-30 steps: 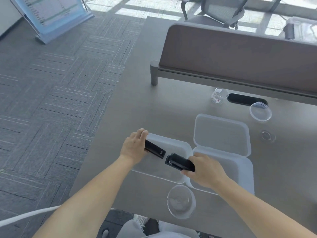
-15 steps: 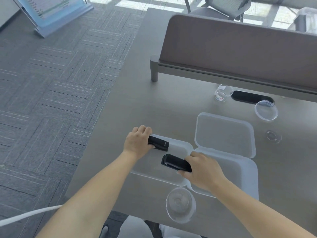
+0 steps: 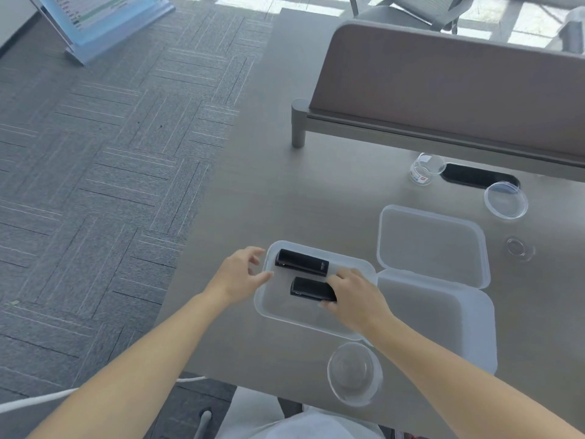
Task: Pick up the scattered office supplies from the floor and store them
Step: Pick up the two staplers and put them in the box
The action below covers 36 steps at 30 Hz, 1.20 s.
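**Two black staplers, lodged in a shallow clear tray**

Shallow clear tray (image 3: 263, 312): on the grey desk (image 3: 285, 191), near its front edge.
Far stapler (image 3: 302, 262): flat inside the tray along its far rim, untouched.
Near stapler (image 3: 310, 289): inside the tray at its middle, parallel to the first and apart from it.
Right hand (image 3: 351, 296): over the tray's right side, fingers curled round the near stapler's right end.
Left hand (image 3: 240, 275): at the tray's left rim, fingers spread and loose, holding nothing.
Hinged clear box (image 3: 443, 315): just beside the tray's right side, lid open.
Glass bowl (image 3: 354, 373): near the tray's near right corner.
Petri dish (image 3: 506, 200) and small beaker (image 3: 425, 168): well beyond the tray, far right
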Available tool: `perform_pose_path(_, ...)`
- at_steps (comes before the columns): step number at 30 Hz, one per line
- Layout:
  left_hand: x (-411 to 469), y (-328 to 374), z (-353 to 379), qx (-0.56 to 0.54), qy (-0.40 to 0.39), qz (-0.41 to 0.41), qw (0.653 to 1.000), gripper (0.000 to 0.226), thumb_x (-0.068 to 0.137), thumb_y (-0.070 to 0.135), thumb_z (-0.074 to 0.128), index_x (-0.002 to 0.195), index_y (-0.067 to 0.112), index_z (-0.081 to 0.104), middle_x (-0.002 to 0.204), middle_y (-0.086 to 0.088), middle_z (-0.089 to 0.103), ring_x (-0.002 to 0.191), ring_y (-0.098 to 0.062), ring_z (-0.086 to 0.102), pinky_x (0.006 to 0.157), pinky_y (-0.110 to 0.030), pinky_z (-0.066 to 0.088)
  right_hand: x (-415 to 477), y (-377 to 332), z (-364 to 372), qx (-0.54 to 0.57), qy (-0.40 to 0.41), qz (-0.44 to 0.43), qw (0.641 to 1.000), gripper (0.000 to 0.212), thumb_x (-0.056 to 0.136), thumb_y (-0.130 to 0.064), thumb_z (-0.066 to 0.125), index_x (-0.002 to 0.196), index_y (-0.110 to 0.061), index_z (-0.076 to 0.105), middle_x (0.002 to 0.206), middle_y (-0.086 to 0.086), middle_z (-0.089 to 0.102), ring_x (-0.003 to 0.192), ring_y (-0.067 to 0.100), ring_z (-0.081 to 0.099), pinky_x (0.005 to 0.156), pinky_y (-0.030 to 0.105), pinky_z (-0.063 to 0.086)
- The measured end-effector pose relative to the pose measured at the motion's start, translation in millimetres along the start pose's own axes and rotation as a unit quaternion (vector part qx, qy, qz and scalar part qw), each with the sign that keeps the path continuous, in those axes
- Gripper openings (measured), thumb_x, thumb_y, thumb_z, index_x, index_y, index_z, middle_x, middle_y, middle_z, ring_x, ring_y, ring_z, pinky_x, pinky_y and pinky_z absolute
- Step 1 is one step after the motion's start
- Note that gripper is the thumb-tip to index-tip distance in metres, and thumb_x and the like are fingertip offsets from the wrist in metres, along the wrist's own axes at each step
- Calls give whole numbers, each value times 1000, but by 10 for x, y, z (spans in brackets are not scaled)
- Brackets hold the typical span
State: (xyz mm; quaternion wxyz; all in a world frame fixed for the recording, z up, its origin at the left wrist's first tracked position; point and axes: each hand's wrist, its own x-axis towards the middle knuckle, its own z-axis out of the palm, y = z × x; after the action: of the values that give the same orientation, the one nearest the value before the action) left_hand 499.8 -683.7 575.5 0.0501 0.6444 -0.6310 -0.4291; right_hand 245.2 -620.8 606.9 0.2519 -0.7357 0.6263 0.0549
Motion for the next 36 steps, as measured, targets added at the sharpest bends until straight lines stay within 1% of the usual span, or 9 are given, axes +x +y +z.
perform_pose_path(4,24,-67,12,-110,-49,-39,992,42,83,36,75,123,30,65,100,12,67,93,-11,67,89,-38,56,207,-227,208,9,10,34,999,27,94,-30,62,112,-11,59,112,3,54,108,25,51,75,34,47)
perform_pose_path(9,22,-137,27,-157,-66,-46,984,48,74,45,75,120,39,65,101,12,68,92,-15,69,87,-43,58,351,-356,342,-19,43,90,995,20,94,-20,59,112,-12,53,113,4,53,110,23,49,70,28,42)
perform_pose_path(12,25,-153,29,-165,-73,-44,983,48,75,44,75,122,40,65,101,11,67,92,-17,69,87,-43,57,334,-329,343,19,58,158,985,39,93,-32,63,119,-9,47,117,8,51,104,25,51,74,31,46)
perform_pose_path(17,53,-123,11,-228,-97,-75,966,50,80,29,78,128,27,64,102,-1,69,91,-20,72,81,-41,60,418,-317,285,253,11,291,922,65,78,-42,79,119,-10,39,114,5,51,94,23,55,73,33,47)
perform_pose_path(20,73,-111,0,-255,-130,-96,953,51,82,25,77,130,28,61,101,-1,73,92,-18,73,78,-39,61,490,-368,303,267,6,310,912,71,72,-45,82,122,-11,44,118,5,54,96,22,57,76,32,48)
perform_pose_path(23,75,-84,-35,-251,-141,-99,953,52,85,22,76,133,27,58,103,-1,73,96,-15,71,72,-33,61,533,-427,300,265,4,326,907,73,72,-45,83,123,-10,45,120,7,54,96,22,55,77,31,46)
perform_pose_path(28,101,-35,-68,-230,-140,-116,956,50,80,24,80,127,26,61,107,-4,70,97,-20,70,76,-42,62,572,-459,264,251,-9,329,910,74,72,-44,83,122,-9,43,120,7,54,103,25,58,77,31,46)
perform_pose_path(33,79,49,-72,-151,-117,-102,976,47,81,28,77,126,25,61,105,2,69,96,-18,69,84,-42,60,545,-541,315,265,15,327,907,69,78,-35,81,126,-4,42,124,10,49,92,20,49,77,29,42)
perform_pose_path(36,54,112,-104,-85,-115,-85,986,49,84,35,73,130,26,58,109,6,69,99,-15,66,88,-35,55,558,-500,282,251,-21,319,914,62,80,-30,77,125,-4,43,118,9,54,87,21,54,70,28,43)
